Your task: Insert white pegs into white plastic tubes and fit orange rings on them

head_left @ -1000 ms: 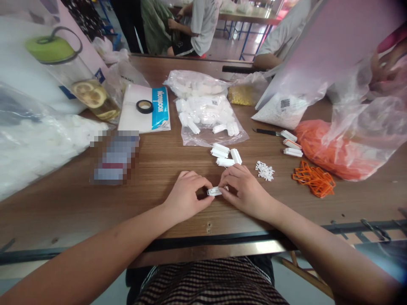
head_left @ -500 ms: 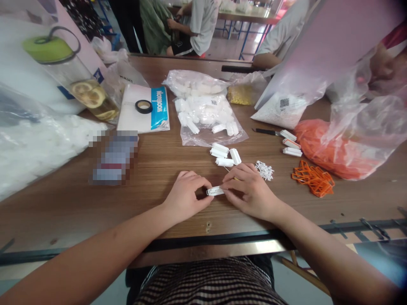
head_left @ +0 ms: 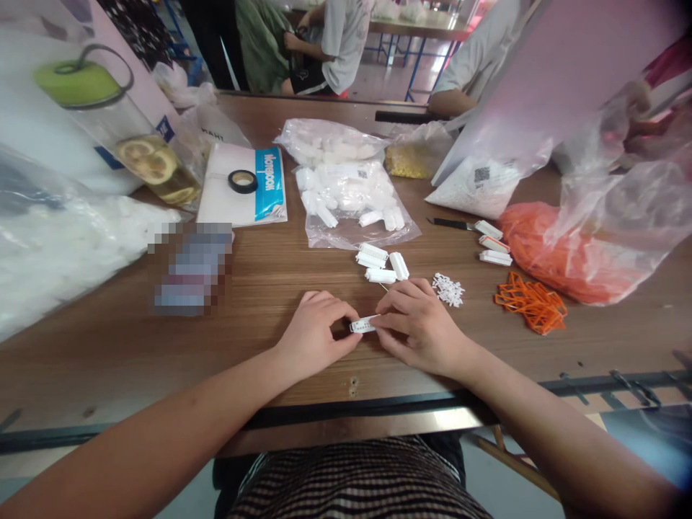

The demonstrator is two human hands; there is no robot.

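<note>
Between my two hands, near the front of the table, is a small white plastic connector housing (head_left: 361, 326) with rows of little holes on its upper face. My left hand (head_left: 313, 333) pinches its left end between thumb and fingers. My right hand (head_left: 419, 323) grips the other end, and its fingers cover that part. A thin pin-like piece sticks out by the right fingertips. Just beyond the hands lie several more white housings (head_left: 380, 276). To the right of them is a small heap of tiny white pieces (head_left: 447, 289).
Orange plastic frames (head_left: 530, 304) lie at right, before a bag of orange parts (head_left: 562, 252). A dark-handled tool (head_left: 451, 224) lies beside white housings. Behind are a clear bag of white parts (head_left: 354, 191) and a notebook (head_left: 227, 198) with tape (head_left: 243, 182). A bottle (head_left: 122, 130) stands left.
My right fingers have shifted slightly left along the white housing and cover more of its face. My left hand keeps its pinch. Nothing else on the table has visibly moved.
</note>
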